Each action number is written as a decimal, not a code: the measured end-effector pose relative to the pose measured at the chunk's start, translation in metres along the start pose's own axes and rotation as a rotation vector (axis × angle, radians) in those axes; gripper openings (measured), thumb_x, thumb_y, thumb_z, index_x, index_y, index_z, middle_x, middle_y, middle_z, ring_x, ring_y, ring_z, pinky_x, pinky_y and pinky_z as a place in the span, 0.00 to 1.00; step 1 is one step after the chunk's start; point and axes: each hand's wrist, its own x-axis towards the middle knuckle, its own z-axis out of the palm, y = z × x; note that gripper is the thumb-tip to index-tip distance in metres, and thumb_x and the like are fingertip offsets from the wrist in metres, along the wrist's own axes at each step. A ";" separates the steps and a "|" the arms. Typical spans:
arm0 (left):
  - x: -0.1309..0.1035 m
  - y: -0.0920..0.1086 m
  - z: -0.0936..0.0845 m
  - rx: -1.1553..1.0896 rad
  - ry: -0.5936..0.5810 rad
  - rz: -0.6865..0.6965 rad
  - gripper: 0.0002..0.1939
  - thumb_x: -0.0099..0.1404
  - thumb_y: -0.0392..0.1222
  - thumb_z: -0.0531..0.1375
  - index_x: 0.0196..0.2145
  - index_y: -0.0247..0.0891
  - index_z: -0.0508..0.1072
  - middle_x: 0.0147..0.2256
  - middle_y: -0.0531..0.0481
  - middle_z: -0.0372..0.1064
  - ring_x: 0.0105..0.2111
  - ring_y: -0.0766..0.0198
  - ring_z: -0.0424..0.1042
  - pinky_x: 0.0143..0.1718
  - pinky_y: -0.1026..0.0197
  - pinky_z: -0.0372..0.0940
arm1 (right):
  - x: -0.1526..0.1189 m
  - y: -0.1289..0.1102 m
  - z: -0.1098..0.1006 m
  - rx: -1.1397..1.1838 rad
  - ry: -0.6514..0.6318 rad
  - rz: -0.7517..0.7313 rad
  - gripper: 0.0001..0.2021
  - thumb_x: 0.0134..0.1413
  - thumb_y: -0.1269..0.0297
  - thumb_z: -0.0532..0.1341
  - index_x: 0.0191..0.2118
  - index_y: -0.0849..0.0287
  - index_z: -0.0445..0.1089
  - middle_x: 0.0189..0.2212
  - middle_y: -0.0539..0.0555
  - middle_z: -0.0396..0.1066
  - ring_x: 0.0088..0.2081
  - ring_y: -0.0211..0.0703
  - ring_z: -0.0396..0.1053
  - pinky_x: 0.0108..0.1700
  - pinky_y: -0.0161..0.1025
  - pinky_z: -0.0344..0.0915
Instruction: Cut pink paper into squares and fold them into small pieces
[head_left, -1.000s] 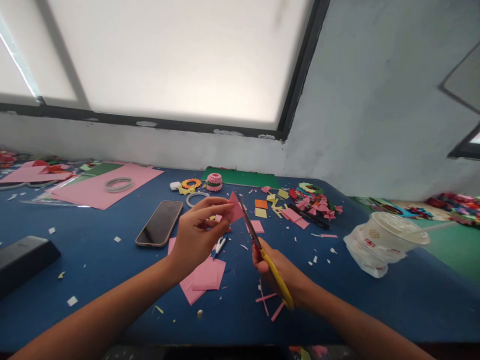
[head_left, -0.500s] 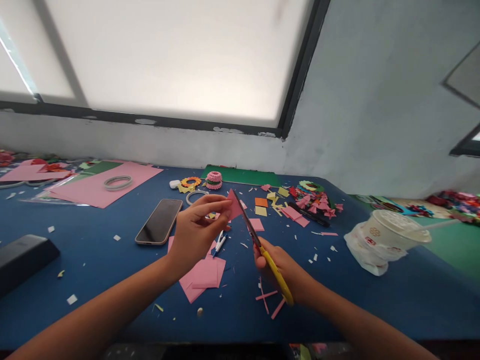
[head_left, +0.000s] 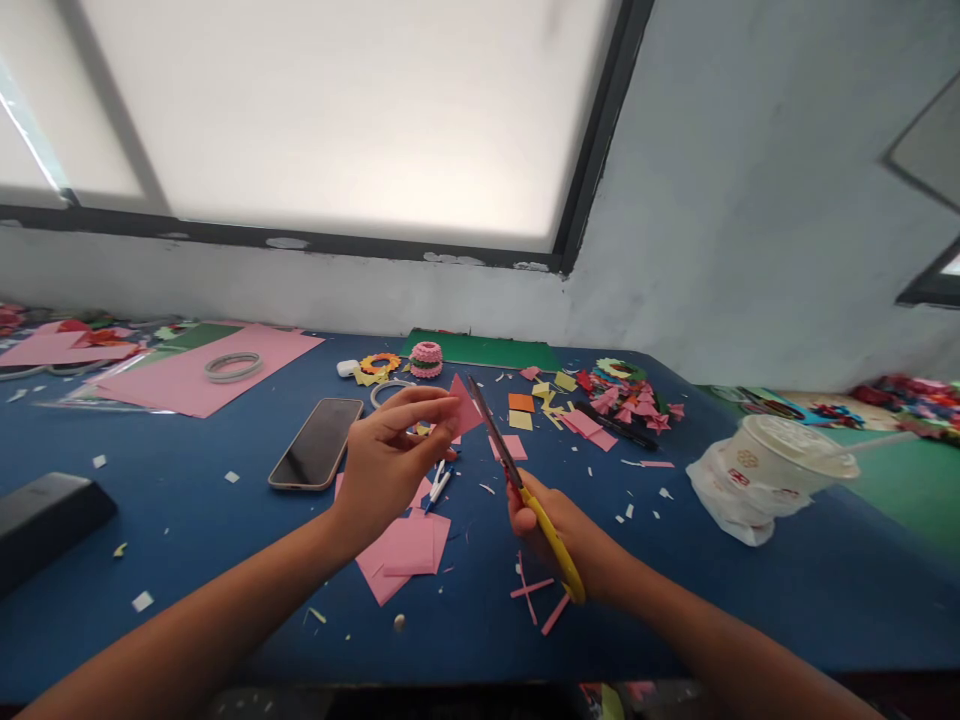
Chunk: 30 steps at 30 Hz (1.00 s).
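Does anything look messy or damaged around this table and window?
Yes, mildly. White scraps lie strewn across the blue tabletop, loose rather than gathered. The dark window frame shows uneven pale patches along its lower bar, perhaps smeared or chipped paint; I can't tell which. Nothing looks spilled.

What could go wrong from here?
1. The scissors are close to the left hand, which pinches the pink triangle; a slip could nick a finger.
2. The cup stands to the right of the right hand; a wide swing might knock it over.
3. Loose pink strips lie near that hand and could get swept away.
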 end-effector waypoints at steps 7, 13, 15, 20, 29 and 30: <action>0.001 0.000 -0.001 0.053 0.008 0.022 0.09 0.55 0.34 0.62 0.35 0.40 0.77 0.38 0.49 0.70 0.28 0.69 0.71 0.24 0.67 0.74 | -0.003 0.008 -0.001 -0.029 -0.068 -0.001 0.20 0.51 0.43 0.53 0.33 0.56 0.54 0.25 0.48 0.63 0.23 0.35 0.57 0.23 0.32 0.56; 0.000 0.001 -0.003 0.098 -0.045 0.037 0.10 0.56 0.36 0.62 0.38 0.40 0.76 0.41 0.48 0.69 0.31 0.67 0.71 0.25 0.66 0.74 | -0.003 0.007 0.000 -0.014 -0.055 0.009 0.21 0.50 0.41 0.52 0.33 0.56 0.53 0.25 0.49 0.63 0.23 0.35 0.57 0.23 0.32 0.55; 0.000 0.001 -0.003 0.123 -0.051 0.034 0.10 0.56 0.37 0.62 0.38 0.40 0.76 0.41 0.47 0.69 0.32 0.66 0.71 0.25 0.66 0.74 | -0.003 0.008 0.000 0.005 -0.047 0.006 0.22 0.49 0.40 0.52 0.33 0.56 0.53 0.25 0.48 0.62 0.22 0.35 0.56 0.23 0.32 0.55; 0.000 0.003 -0.002 0.136 -0.041 0.028 0.09 0.55 0.38 0.62 0.36 0.39 0.77 0.39 0.47 0.70 0.33 0.64 0.71 0.25 0.67 0.74 | -0.002 0.011 0.000 0.041 -0.056 -0.009 0.23 0.48 0.38 0.52 0.32 0.56 0.52 0.23 0.46 0.60 0.21 0.33 0.54 0.22 0.32 0.52; 0.001 0.002 -0.001 0.104 -0.039 0.013 0.09 0.55 0.37 0.63 0.36 0.39 0.76 0.39 0.47 0.69 0.33 0.65 0.71 0.25 0.66 0.74 | 0.000 0.023 -0.001 0.045 -0.054 -0.033 0.26 0.45 0.35 0.52 0.34 0.56 0.54 0.24 0.47 0.63 0.22 0.34 0.56 0.22 0.32 0.53; 0.001 0.002 -0.001 0.099 -0.039 0.016 0.09 0.55 0.37 0.63 0.36 0.38 0.77 0.39 0.47 0.69 0.33 0.65 0.71 0.26 0.66 0.74 | 0.000 0.022 -0.001 0.043 -0.053 -0.032 0.26 0.45 0.35 0.52 0.34 0.56 0.54 0.24 0.47 0.63 0.22 0.34 0.56 0.22 0.32 0.53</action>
